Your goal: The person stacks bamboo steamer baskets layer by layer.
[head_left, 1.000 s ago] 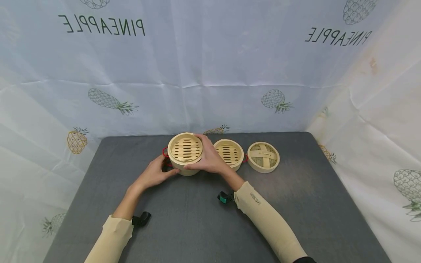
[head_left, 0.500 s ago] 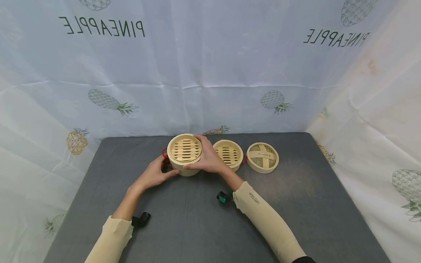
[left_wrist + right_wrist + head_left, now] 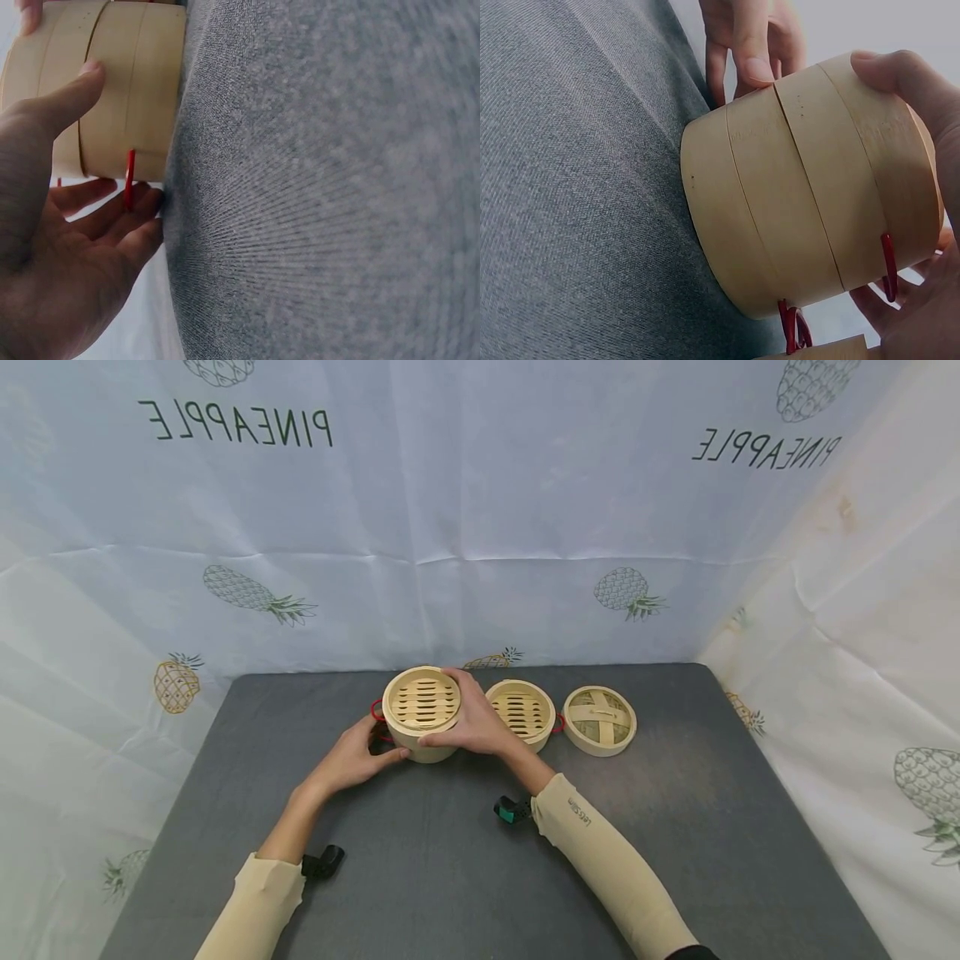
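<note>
Two round bamboo steamer baskets stand stacked at the table's back, left of centre. My right hand grips the upper basket, thumb on the near wall and fingers behind. Its slatted floor faces up. My left hand holds the lower basket from the left. The left thumb presses near the seam between the baskets, with the other fingers around the side by the red handle. In the right wrist view, the upper basket sits on the lower basket, walls nearly lined up.
Right of the stack stands another slatted steamer basket, partly behind my right hand. A woven bamboo lid lies beyond its red handle. Grey cloth covers the table; a pineapple-print curtain hangs behind.
Between one second and half a second ago, the upper basket shifted slightly and came flush on the lower one. Both hands keep almost the same places since then.
</note>
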A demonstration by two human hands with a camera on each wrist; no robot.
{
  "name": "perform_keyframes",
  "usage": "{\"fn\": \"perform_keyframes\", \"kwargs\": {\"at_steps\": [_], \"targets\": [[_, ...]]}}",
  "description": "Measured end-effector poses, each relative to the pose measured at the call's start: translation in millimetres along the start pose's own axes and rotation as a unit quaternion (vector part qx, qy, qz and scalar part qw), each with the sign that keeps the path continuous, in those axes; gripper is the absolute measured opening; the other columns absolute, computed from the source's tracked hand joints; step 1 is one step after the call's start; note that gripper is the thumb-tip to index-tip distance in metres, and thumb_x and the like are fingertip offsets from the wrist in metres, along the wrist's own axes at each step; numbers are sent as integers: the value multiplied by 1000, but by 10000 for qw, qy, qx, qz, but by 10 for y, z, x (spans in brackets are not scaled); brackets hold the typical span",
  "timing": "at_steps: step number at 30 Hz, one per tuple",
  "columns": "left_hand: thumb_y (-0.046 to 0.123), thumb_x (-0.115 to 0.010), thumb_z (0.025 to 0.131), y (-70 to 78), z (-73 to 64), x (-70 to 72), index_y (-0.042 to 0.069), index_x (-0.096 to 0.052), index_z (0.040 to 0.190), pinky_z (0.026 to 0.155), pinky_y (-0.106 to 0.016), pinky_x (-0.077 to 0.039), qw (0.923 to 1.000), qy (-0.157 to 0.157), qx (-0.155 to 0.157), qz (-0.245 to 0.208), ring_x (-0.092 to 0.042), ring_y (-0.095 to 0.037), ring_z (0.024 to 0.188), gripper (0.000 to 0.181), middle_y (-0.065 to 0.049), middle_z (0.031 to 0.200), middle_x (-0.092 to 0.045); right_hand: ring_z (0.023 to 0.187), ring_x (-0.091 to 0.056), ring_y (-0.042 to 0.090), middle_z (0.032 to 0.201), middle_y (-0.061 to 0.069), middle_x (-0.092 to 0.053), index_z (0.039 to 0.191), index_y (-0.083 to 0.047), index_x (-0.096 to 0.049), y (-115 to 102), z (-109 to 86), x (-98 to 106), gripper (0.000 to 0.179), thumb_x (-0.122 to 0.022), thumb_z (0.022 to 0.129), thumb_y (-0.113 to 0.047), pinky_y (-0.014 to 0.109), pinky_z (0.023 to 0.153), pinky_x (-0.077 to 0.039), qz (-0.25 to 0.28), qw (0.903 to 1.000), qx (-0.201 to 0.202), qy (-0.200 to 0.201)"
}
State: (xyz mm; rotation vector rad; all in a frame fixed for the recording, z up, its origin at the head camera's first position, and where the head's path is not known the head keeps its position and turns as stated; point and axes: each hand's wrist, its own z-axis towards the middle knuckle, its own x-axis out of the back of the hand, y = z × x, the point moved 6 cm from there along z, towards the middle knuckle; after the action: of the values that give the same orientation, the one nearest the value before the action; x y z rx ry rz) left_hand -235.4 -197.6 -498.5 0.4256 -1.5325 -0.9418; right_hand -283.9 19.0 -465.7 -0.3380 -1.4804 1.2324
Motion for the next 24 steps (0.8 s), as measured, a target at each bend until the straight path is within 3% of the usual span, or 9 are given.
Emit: {"fn": "perform_keyframes", "kwargs": {"at_steps": [12,24], "targets": [[29,-83,99,-2,2,0,4,-40,164,119,-60,-51,10000,13,27,-71,-63,-41,138,82,-21,154,-58,151,-47,35,166,15,-40,170,-12,-27,3,32,9,119,-97,77,-37,60,124,-44,67,9998,-38,-198],[29,-82,100,-21,6,-9,5,-41,163,116,-60,-53,10000,28,-29,-74,-64,-39,136,79,-21,153,-59,148,-53,31,165,11,-41,172,-14,-23,30,60,50,121,-98,79,-33,56,124,-45,587,9961,-93,-647]]}}
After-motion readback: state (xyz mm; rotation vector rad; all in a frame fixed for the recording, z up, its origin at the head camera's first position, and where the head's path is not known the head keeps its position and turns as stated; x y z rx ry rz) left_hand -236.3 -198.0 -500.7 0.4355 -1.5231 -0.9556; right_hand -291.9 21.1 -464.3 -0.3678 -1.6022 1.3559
